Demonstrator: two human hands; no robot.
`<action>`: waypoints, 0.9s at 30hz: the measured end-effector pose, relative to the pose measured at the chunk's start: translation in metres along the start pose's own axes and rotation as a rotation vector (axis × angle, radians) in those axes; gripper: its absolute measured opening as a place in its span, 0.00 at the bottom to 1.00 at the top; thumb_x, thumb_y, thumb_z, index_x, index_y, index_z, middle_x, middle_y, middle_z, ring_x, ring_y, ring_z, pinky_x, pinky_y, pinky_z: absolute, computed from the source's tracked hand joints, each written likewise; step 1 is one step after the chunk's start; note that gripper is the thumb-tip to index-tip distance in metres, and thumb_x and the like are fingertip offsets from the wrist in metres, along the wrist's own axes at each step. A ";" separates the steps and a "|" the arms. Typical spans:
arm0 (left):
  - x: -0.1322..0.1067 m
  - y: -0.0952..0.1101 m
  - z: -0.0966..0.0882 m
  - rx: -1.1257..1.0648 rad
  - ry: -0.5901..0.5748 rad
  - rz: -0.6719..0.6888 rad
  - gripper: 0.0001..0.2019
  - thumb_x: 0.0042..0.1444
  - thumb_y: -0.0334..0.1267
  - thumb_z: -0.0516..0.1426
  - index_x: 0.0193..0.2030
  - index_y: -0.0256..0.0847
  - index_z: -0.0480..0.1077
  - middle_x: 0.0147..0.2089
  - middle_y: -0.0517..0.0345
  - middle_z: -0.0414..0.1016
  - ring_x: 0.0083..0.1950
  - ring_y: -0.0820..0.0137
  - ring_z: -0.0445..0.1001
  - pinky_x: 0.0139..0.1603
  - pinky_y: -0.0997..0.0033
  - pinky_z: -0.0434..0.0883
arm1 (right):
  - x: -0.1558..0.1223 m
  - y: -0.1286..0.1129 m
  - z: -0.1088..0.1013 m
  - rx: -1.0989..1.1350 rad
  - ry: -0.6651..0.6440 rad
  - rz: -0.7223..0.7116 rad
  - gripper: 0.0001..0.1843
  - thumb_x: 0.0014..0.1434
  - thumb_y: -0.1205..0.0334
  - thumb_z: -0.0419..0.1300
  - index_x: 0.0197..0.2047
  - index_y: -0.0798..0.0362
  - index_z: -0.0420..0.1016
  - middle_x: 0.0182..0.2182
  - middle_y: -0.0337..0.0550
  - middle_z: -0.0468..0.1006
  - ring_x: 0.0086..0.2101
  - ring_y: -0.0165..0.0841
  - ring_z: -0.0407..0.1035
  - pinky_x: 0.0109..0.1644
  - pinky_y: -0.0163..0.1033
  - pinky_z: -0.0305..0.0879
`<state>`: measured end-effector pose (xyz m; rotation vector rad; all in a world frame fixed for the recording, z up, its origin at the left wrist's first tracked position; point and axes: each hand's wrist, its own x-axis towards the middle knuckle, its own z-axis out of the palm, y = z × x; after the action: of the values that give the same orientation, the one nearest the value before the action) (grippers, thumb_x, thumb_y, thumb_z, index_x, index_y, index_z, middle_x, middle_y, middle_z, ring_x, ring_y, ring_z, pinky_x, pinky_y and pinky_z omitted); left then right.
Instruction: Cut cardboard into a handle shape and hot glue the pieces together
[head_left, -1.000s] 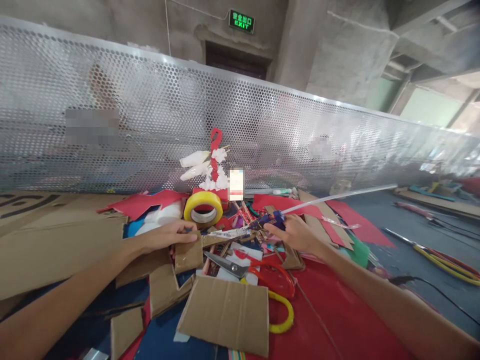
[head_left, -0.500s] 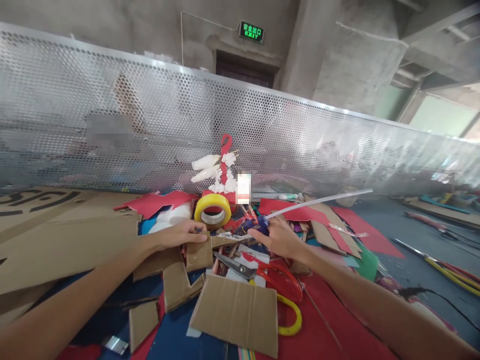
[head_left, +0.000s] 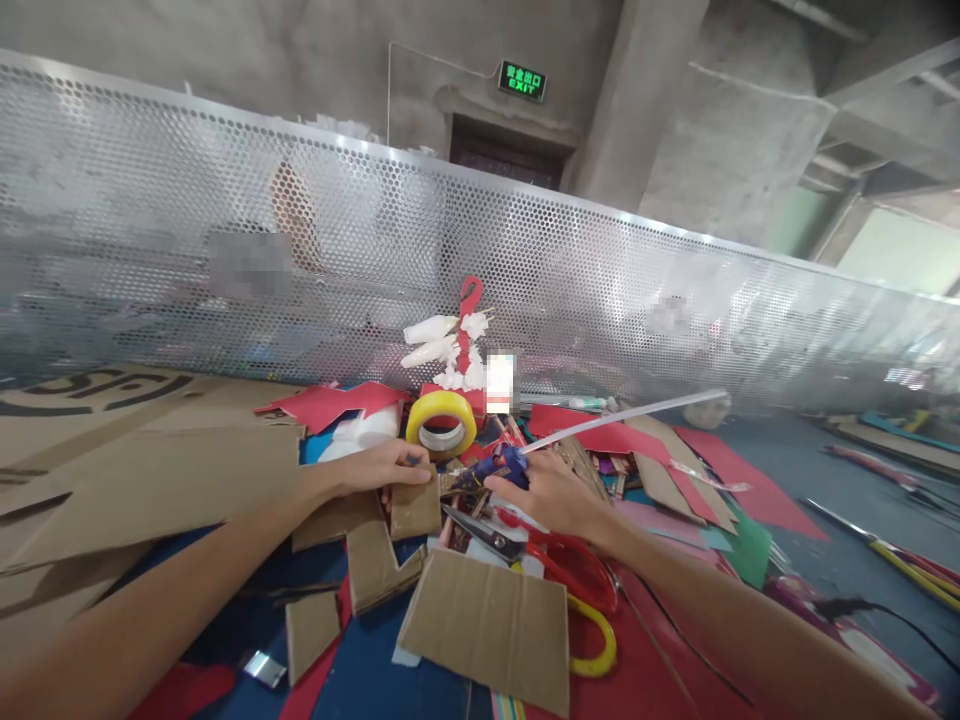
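Note:
In my right hand (head_left: 551,492) is a blue hot glue gun (head_left: 504,466), its fingers wrapped round the body. A long clear glue stick (head_left: 630,420) sticks out of its back end, up to the right. The gun's nozzle points left, close to the cardboard edge. My left hand (head_left: 390,468) grips a small cardboard piece (head_left: 415,508) by its upper edge, fingertips on top. Just below the hands lie red-handled scissors (head_left: 566,560), blades towards the left. A roll of yellow tape (head_left: 441,425) stands right behind my hands.
Large cardboard sheets (head_left: 150,470) cover the left side. Loose cardboard (head_left: 487,630) and yellow-handled scissors (head_left: 596,640) lie in front. A red and white paper figure (head_left: 466,340) stands before the perforated metal screen (head_left: 337,260). Pliers with yellow handles (head_left: 892,555) rest at the right.
The glue gun has moved left along the cardboard, nearer my left hand. My left hand keeps its hold on the cardboard piece. The whole view has shifted slightly.

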<state>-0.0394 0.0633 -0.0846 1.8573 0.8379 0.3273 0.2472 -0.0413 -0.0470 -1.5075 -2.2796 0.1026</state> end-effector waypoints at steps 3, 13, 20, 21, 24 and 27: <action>0.000 0.000 0.000 0.010 0.004 0.018 0.22 0.53 0.59 0.64 0.35 0.42 0.68 0.25 0.65 0.67 0.23 0.72 0.67 0.20 0.75 0.61 | -0.006 0.010 -0.008 -0.024 0.024 0.016 0.25 0.67 0.42 0.54 0.30 0.51 0.79 0.30 0.45 0.81 0.35 0.39 0.74 0.41 0.38 0.61; 0.001 -0.005 -0.001 0.013 -0.004 0.028 0.22 0.56 0.61 0.62 0.35 0.41 0.68 0.25 0.63 0.66 0.23 0.72 0.66 0.21 0.74 0.61 | -0.038 0.076 -0.041 0.004 0.075 0.273 0.28 0.65 0.38 0.52 0.27 0.52 0.75 0.25 0.45 0.78 0.31 0.40 0.74 0.37 0.39 0.62; -0.002 0.004 -0.006 -0.077 0.021 0.085 0.22 0.55 0.58 0.64 0.35 0.40 0.68 0.28 0.64 0.64 0.26 0.74 0.63 0.24 0.75 0.59 | -0.053 0.096 -0.053 0.709 0.069 0.459 0.35 0.53 0.24 0.57 0.31 0.53 0.71 0.23 0.42 0.75 0.25 0.34 0.70 0.29 0.39 0.65; -0.003 0.007 -0.009 -0.112 0.040 0.100 0.21 0.55 0.58 0.64 0.35 0.40 0.68 0.28 0.64 0.64 0.26 0.74 0.63 0.24 0.75 0.59 | -0.055 0.094 -0.054 0.842 0.044 0.443 0.37 0.51 0.23 0.59 0.33 0.53 0.71 0.24 0.43 0.76 0.25 0.33 0.70 0.30 0.38 0.65; -0.010 0.019 -0.022 -0.192 0.100 0.130 0.19 0.56 0.55 0.64 0.38 0.41 0.69 0.28 0.64 0.64 0.24 0.75 0.61 0.22 0.76 0.59 | -0.062 0.087 -0.058 1.120 -0.057 0.379 0.35 0.49 0.25 0.63 0.33 0.53 0.69 0.25 0.39 0.72 0.23 0.28 0.64 0.27 0.35 0.61; -0.021 0.034 -0.039 -0.208 0.115 0.134 0.18 0.57 0.54 0.64 0.38 0.41 0.68 0.27 0.65 0.64 0.22 0.75 0.62 0.21 0.76 0.61 | -0.071 0.083 -0.058 1.153 -0.156 0.369 0.27 0.51 0.39 0.71 0.33 0.52 0.66 0.23 0.32 0.65 0.21 0.24 0.56 0.25 0.33 0.57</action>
<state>-0.0636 0.0684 -0.0345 1.7148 0.7285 0.5889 0.3646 -0.0801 -0.0372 -1.1979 -1.4489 1.3885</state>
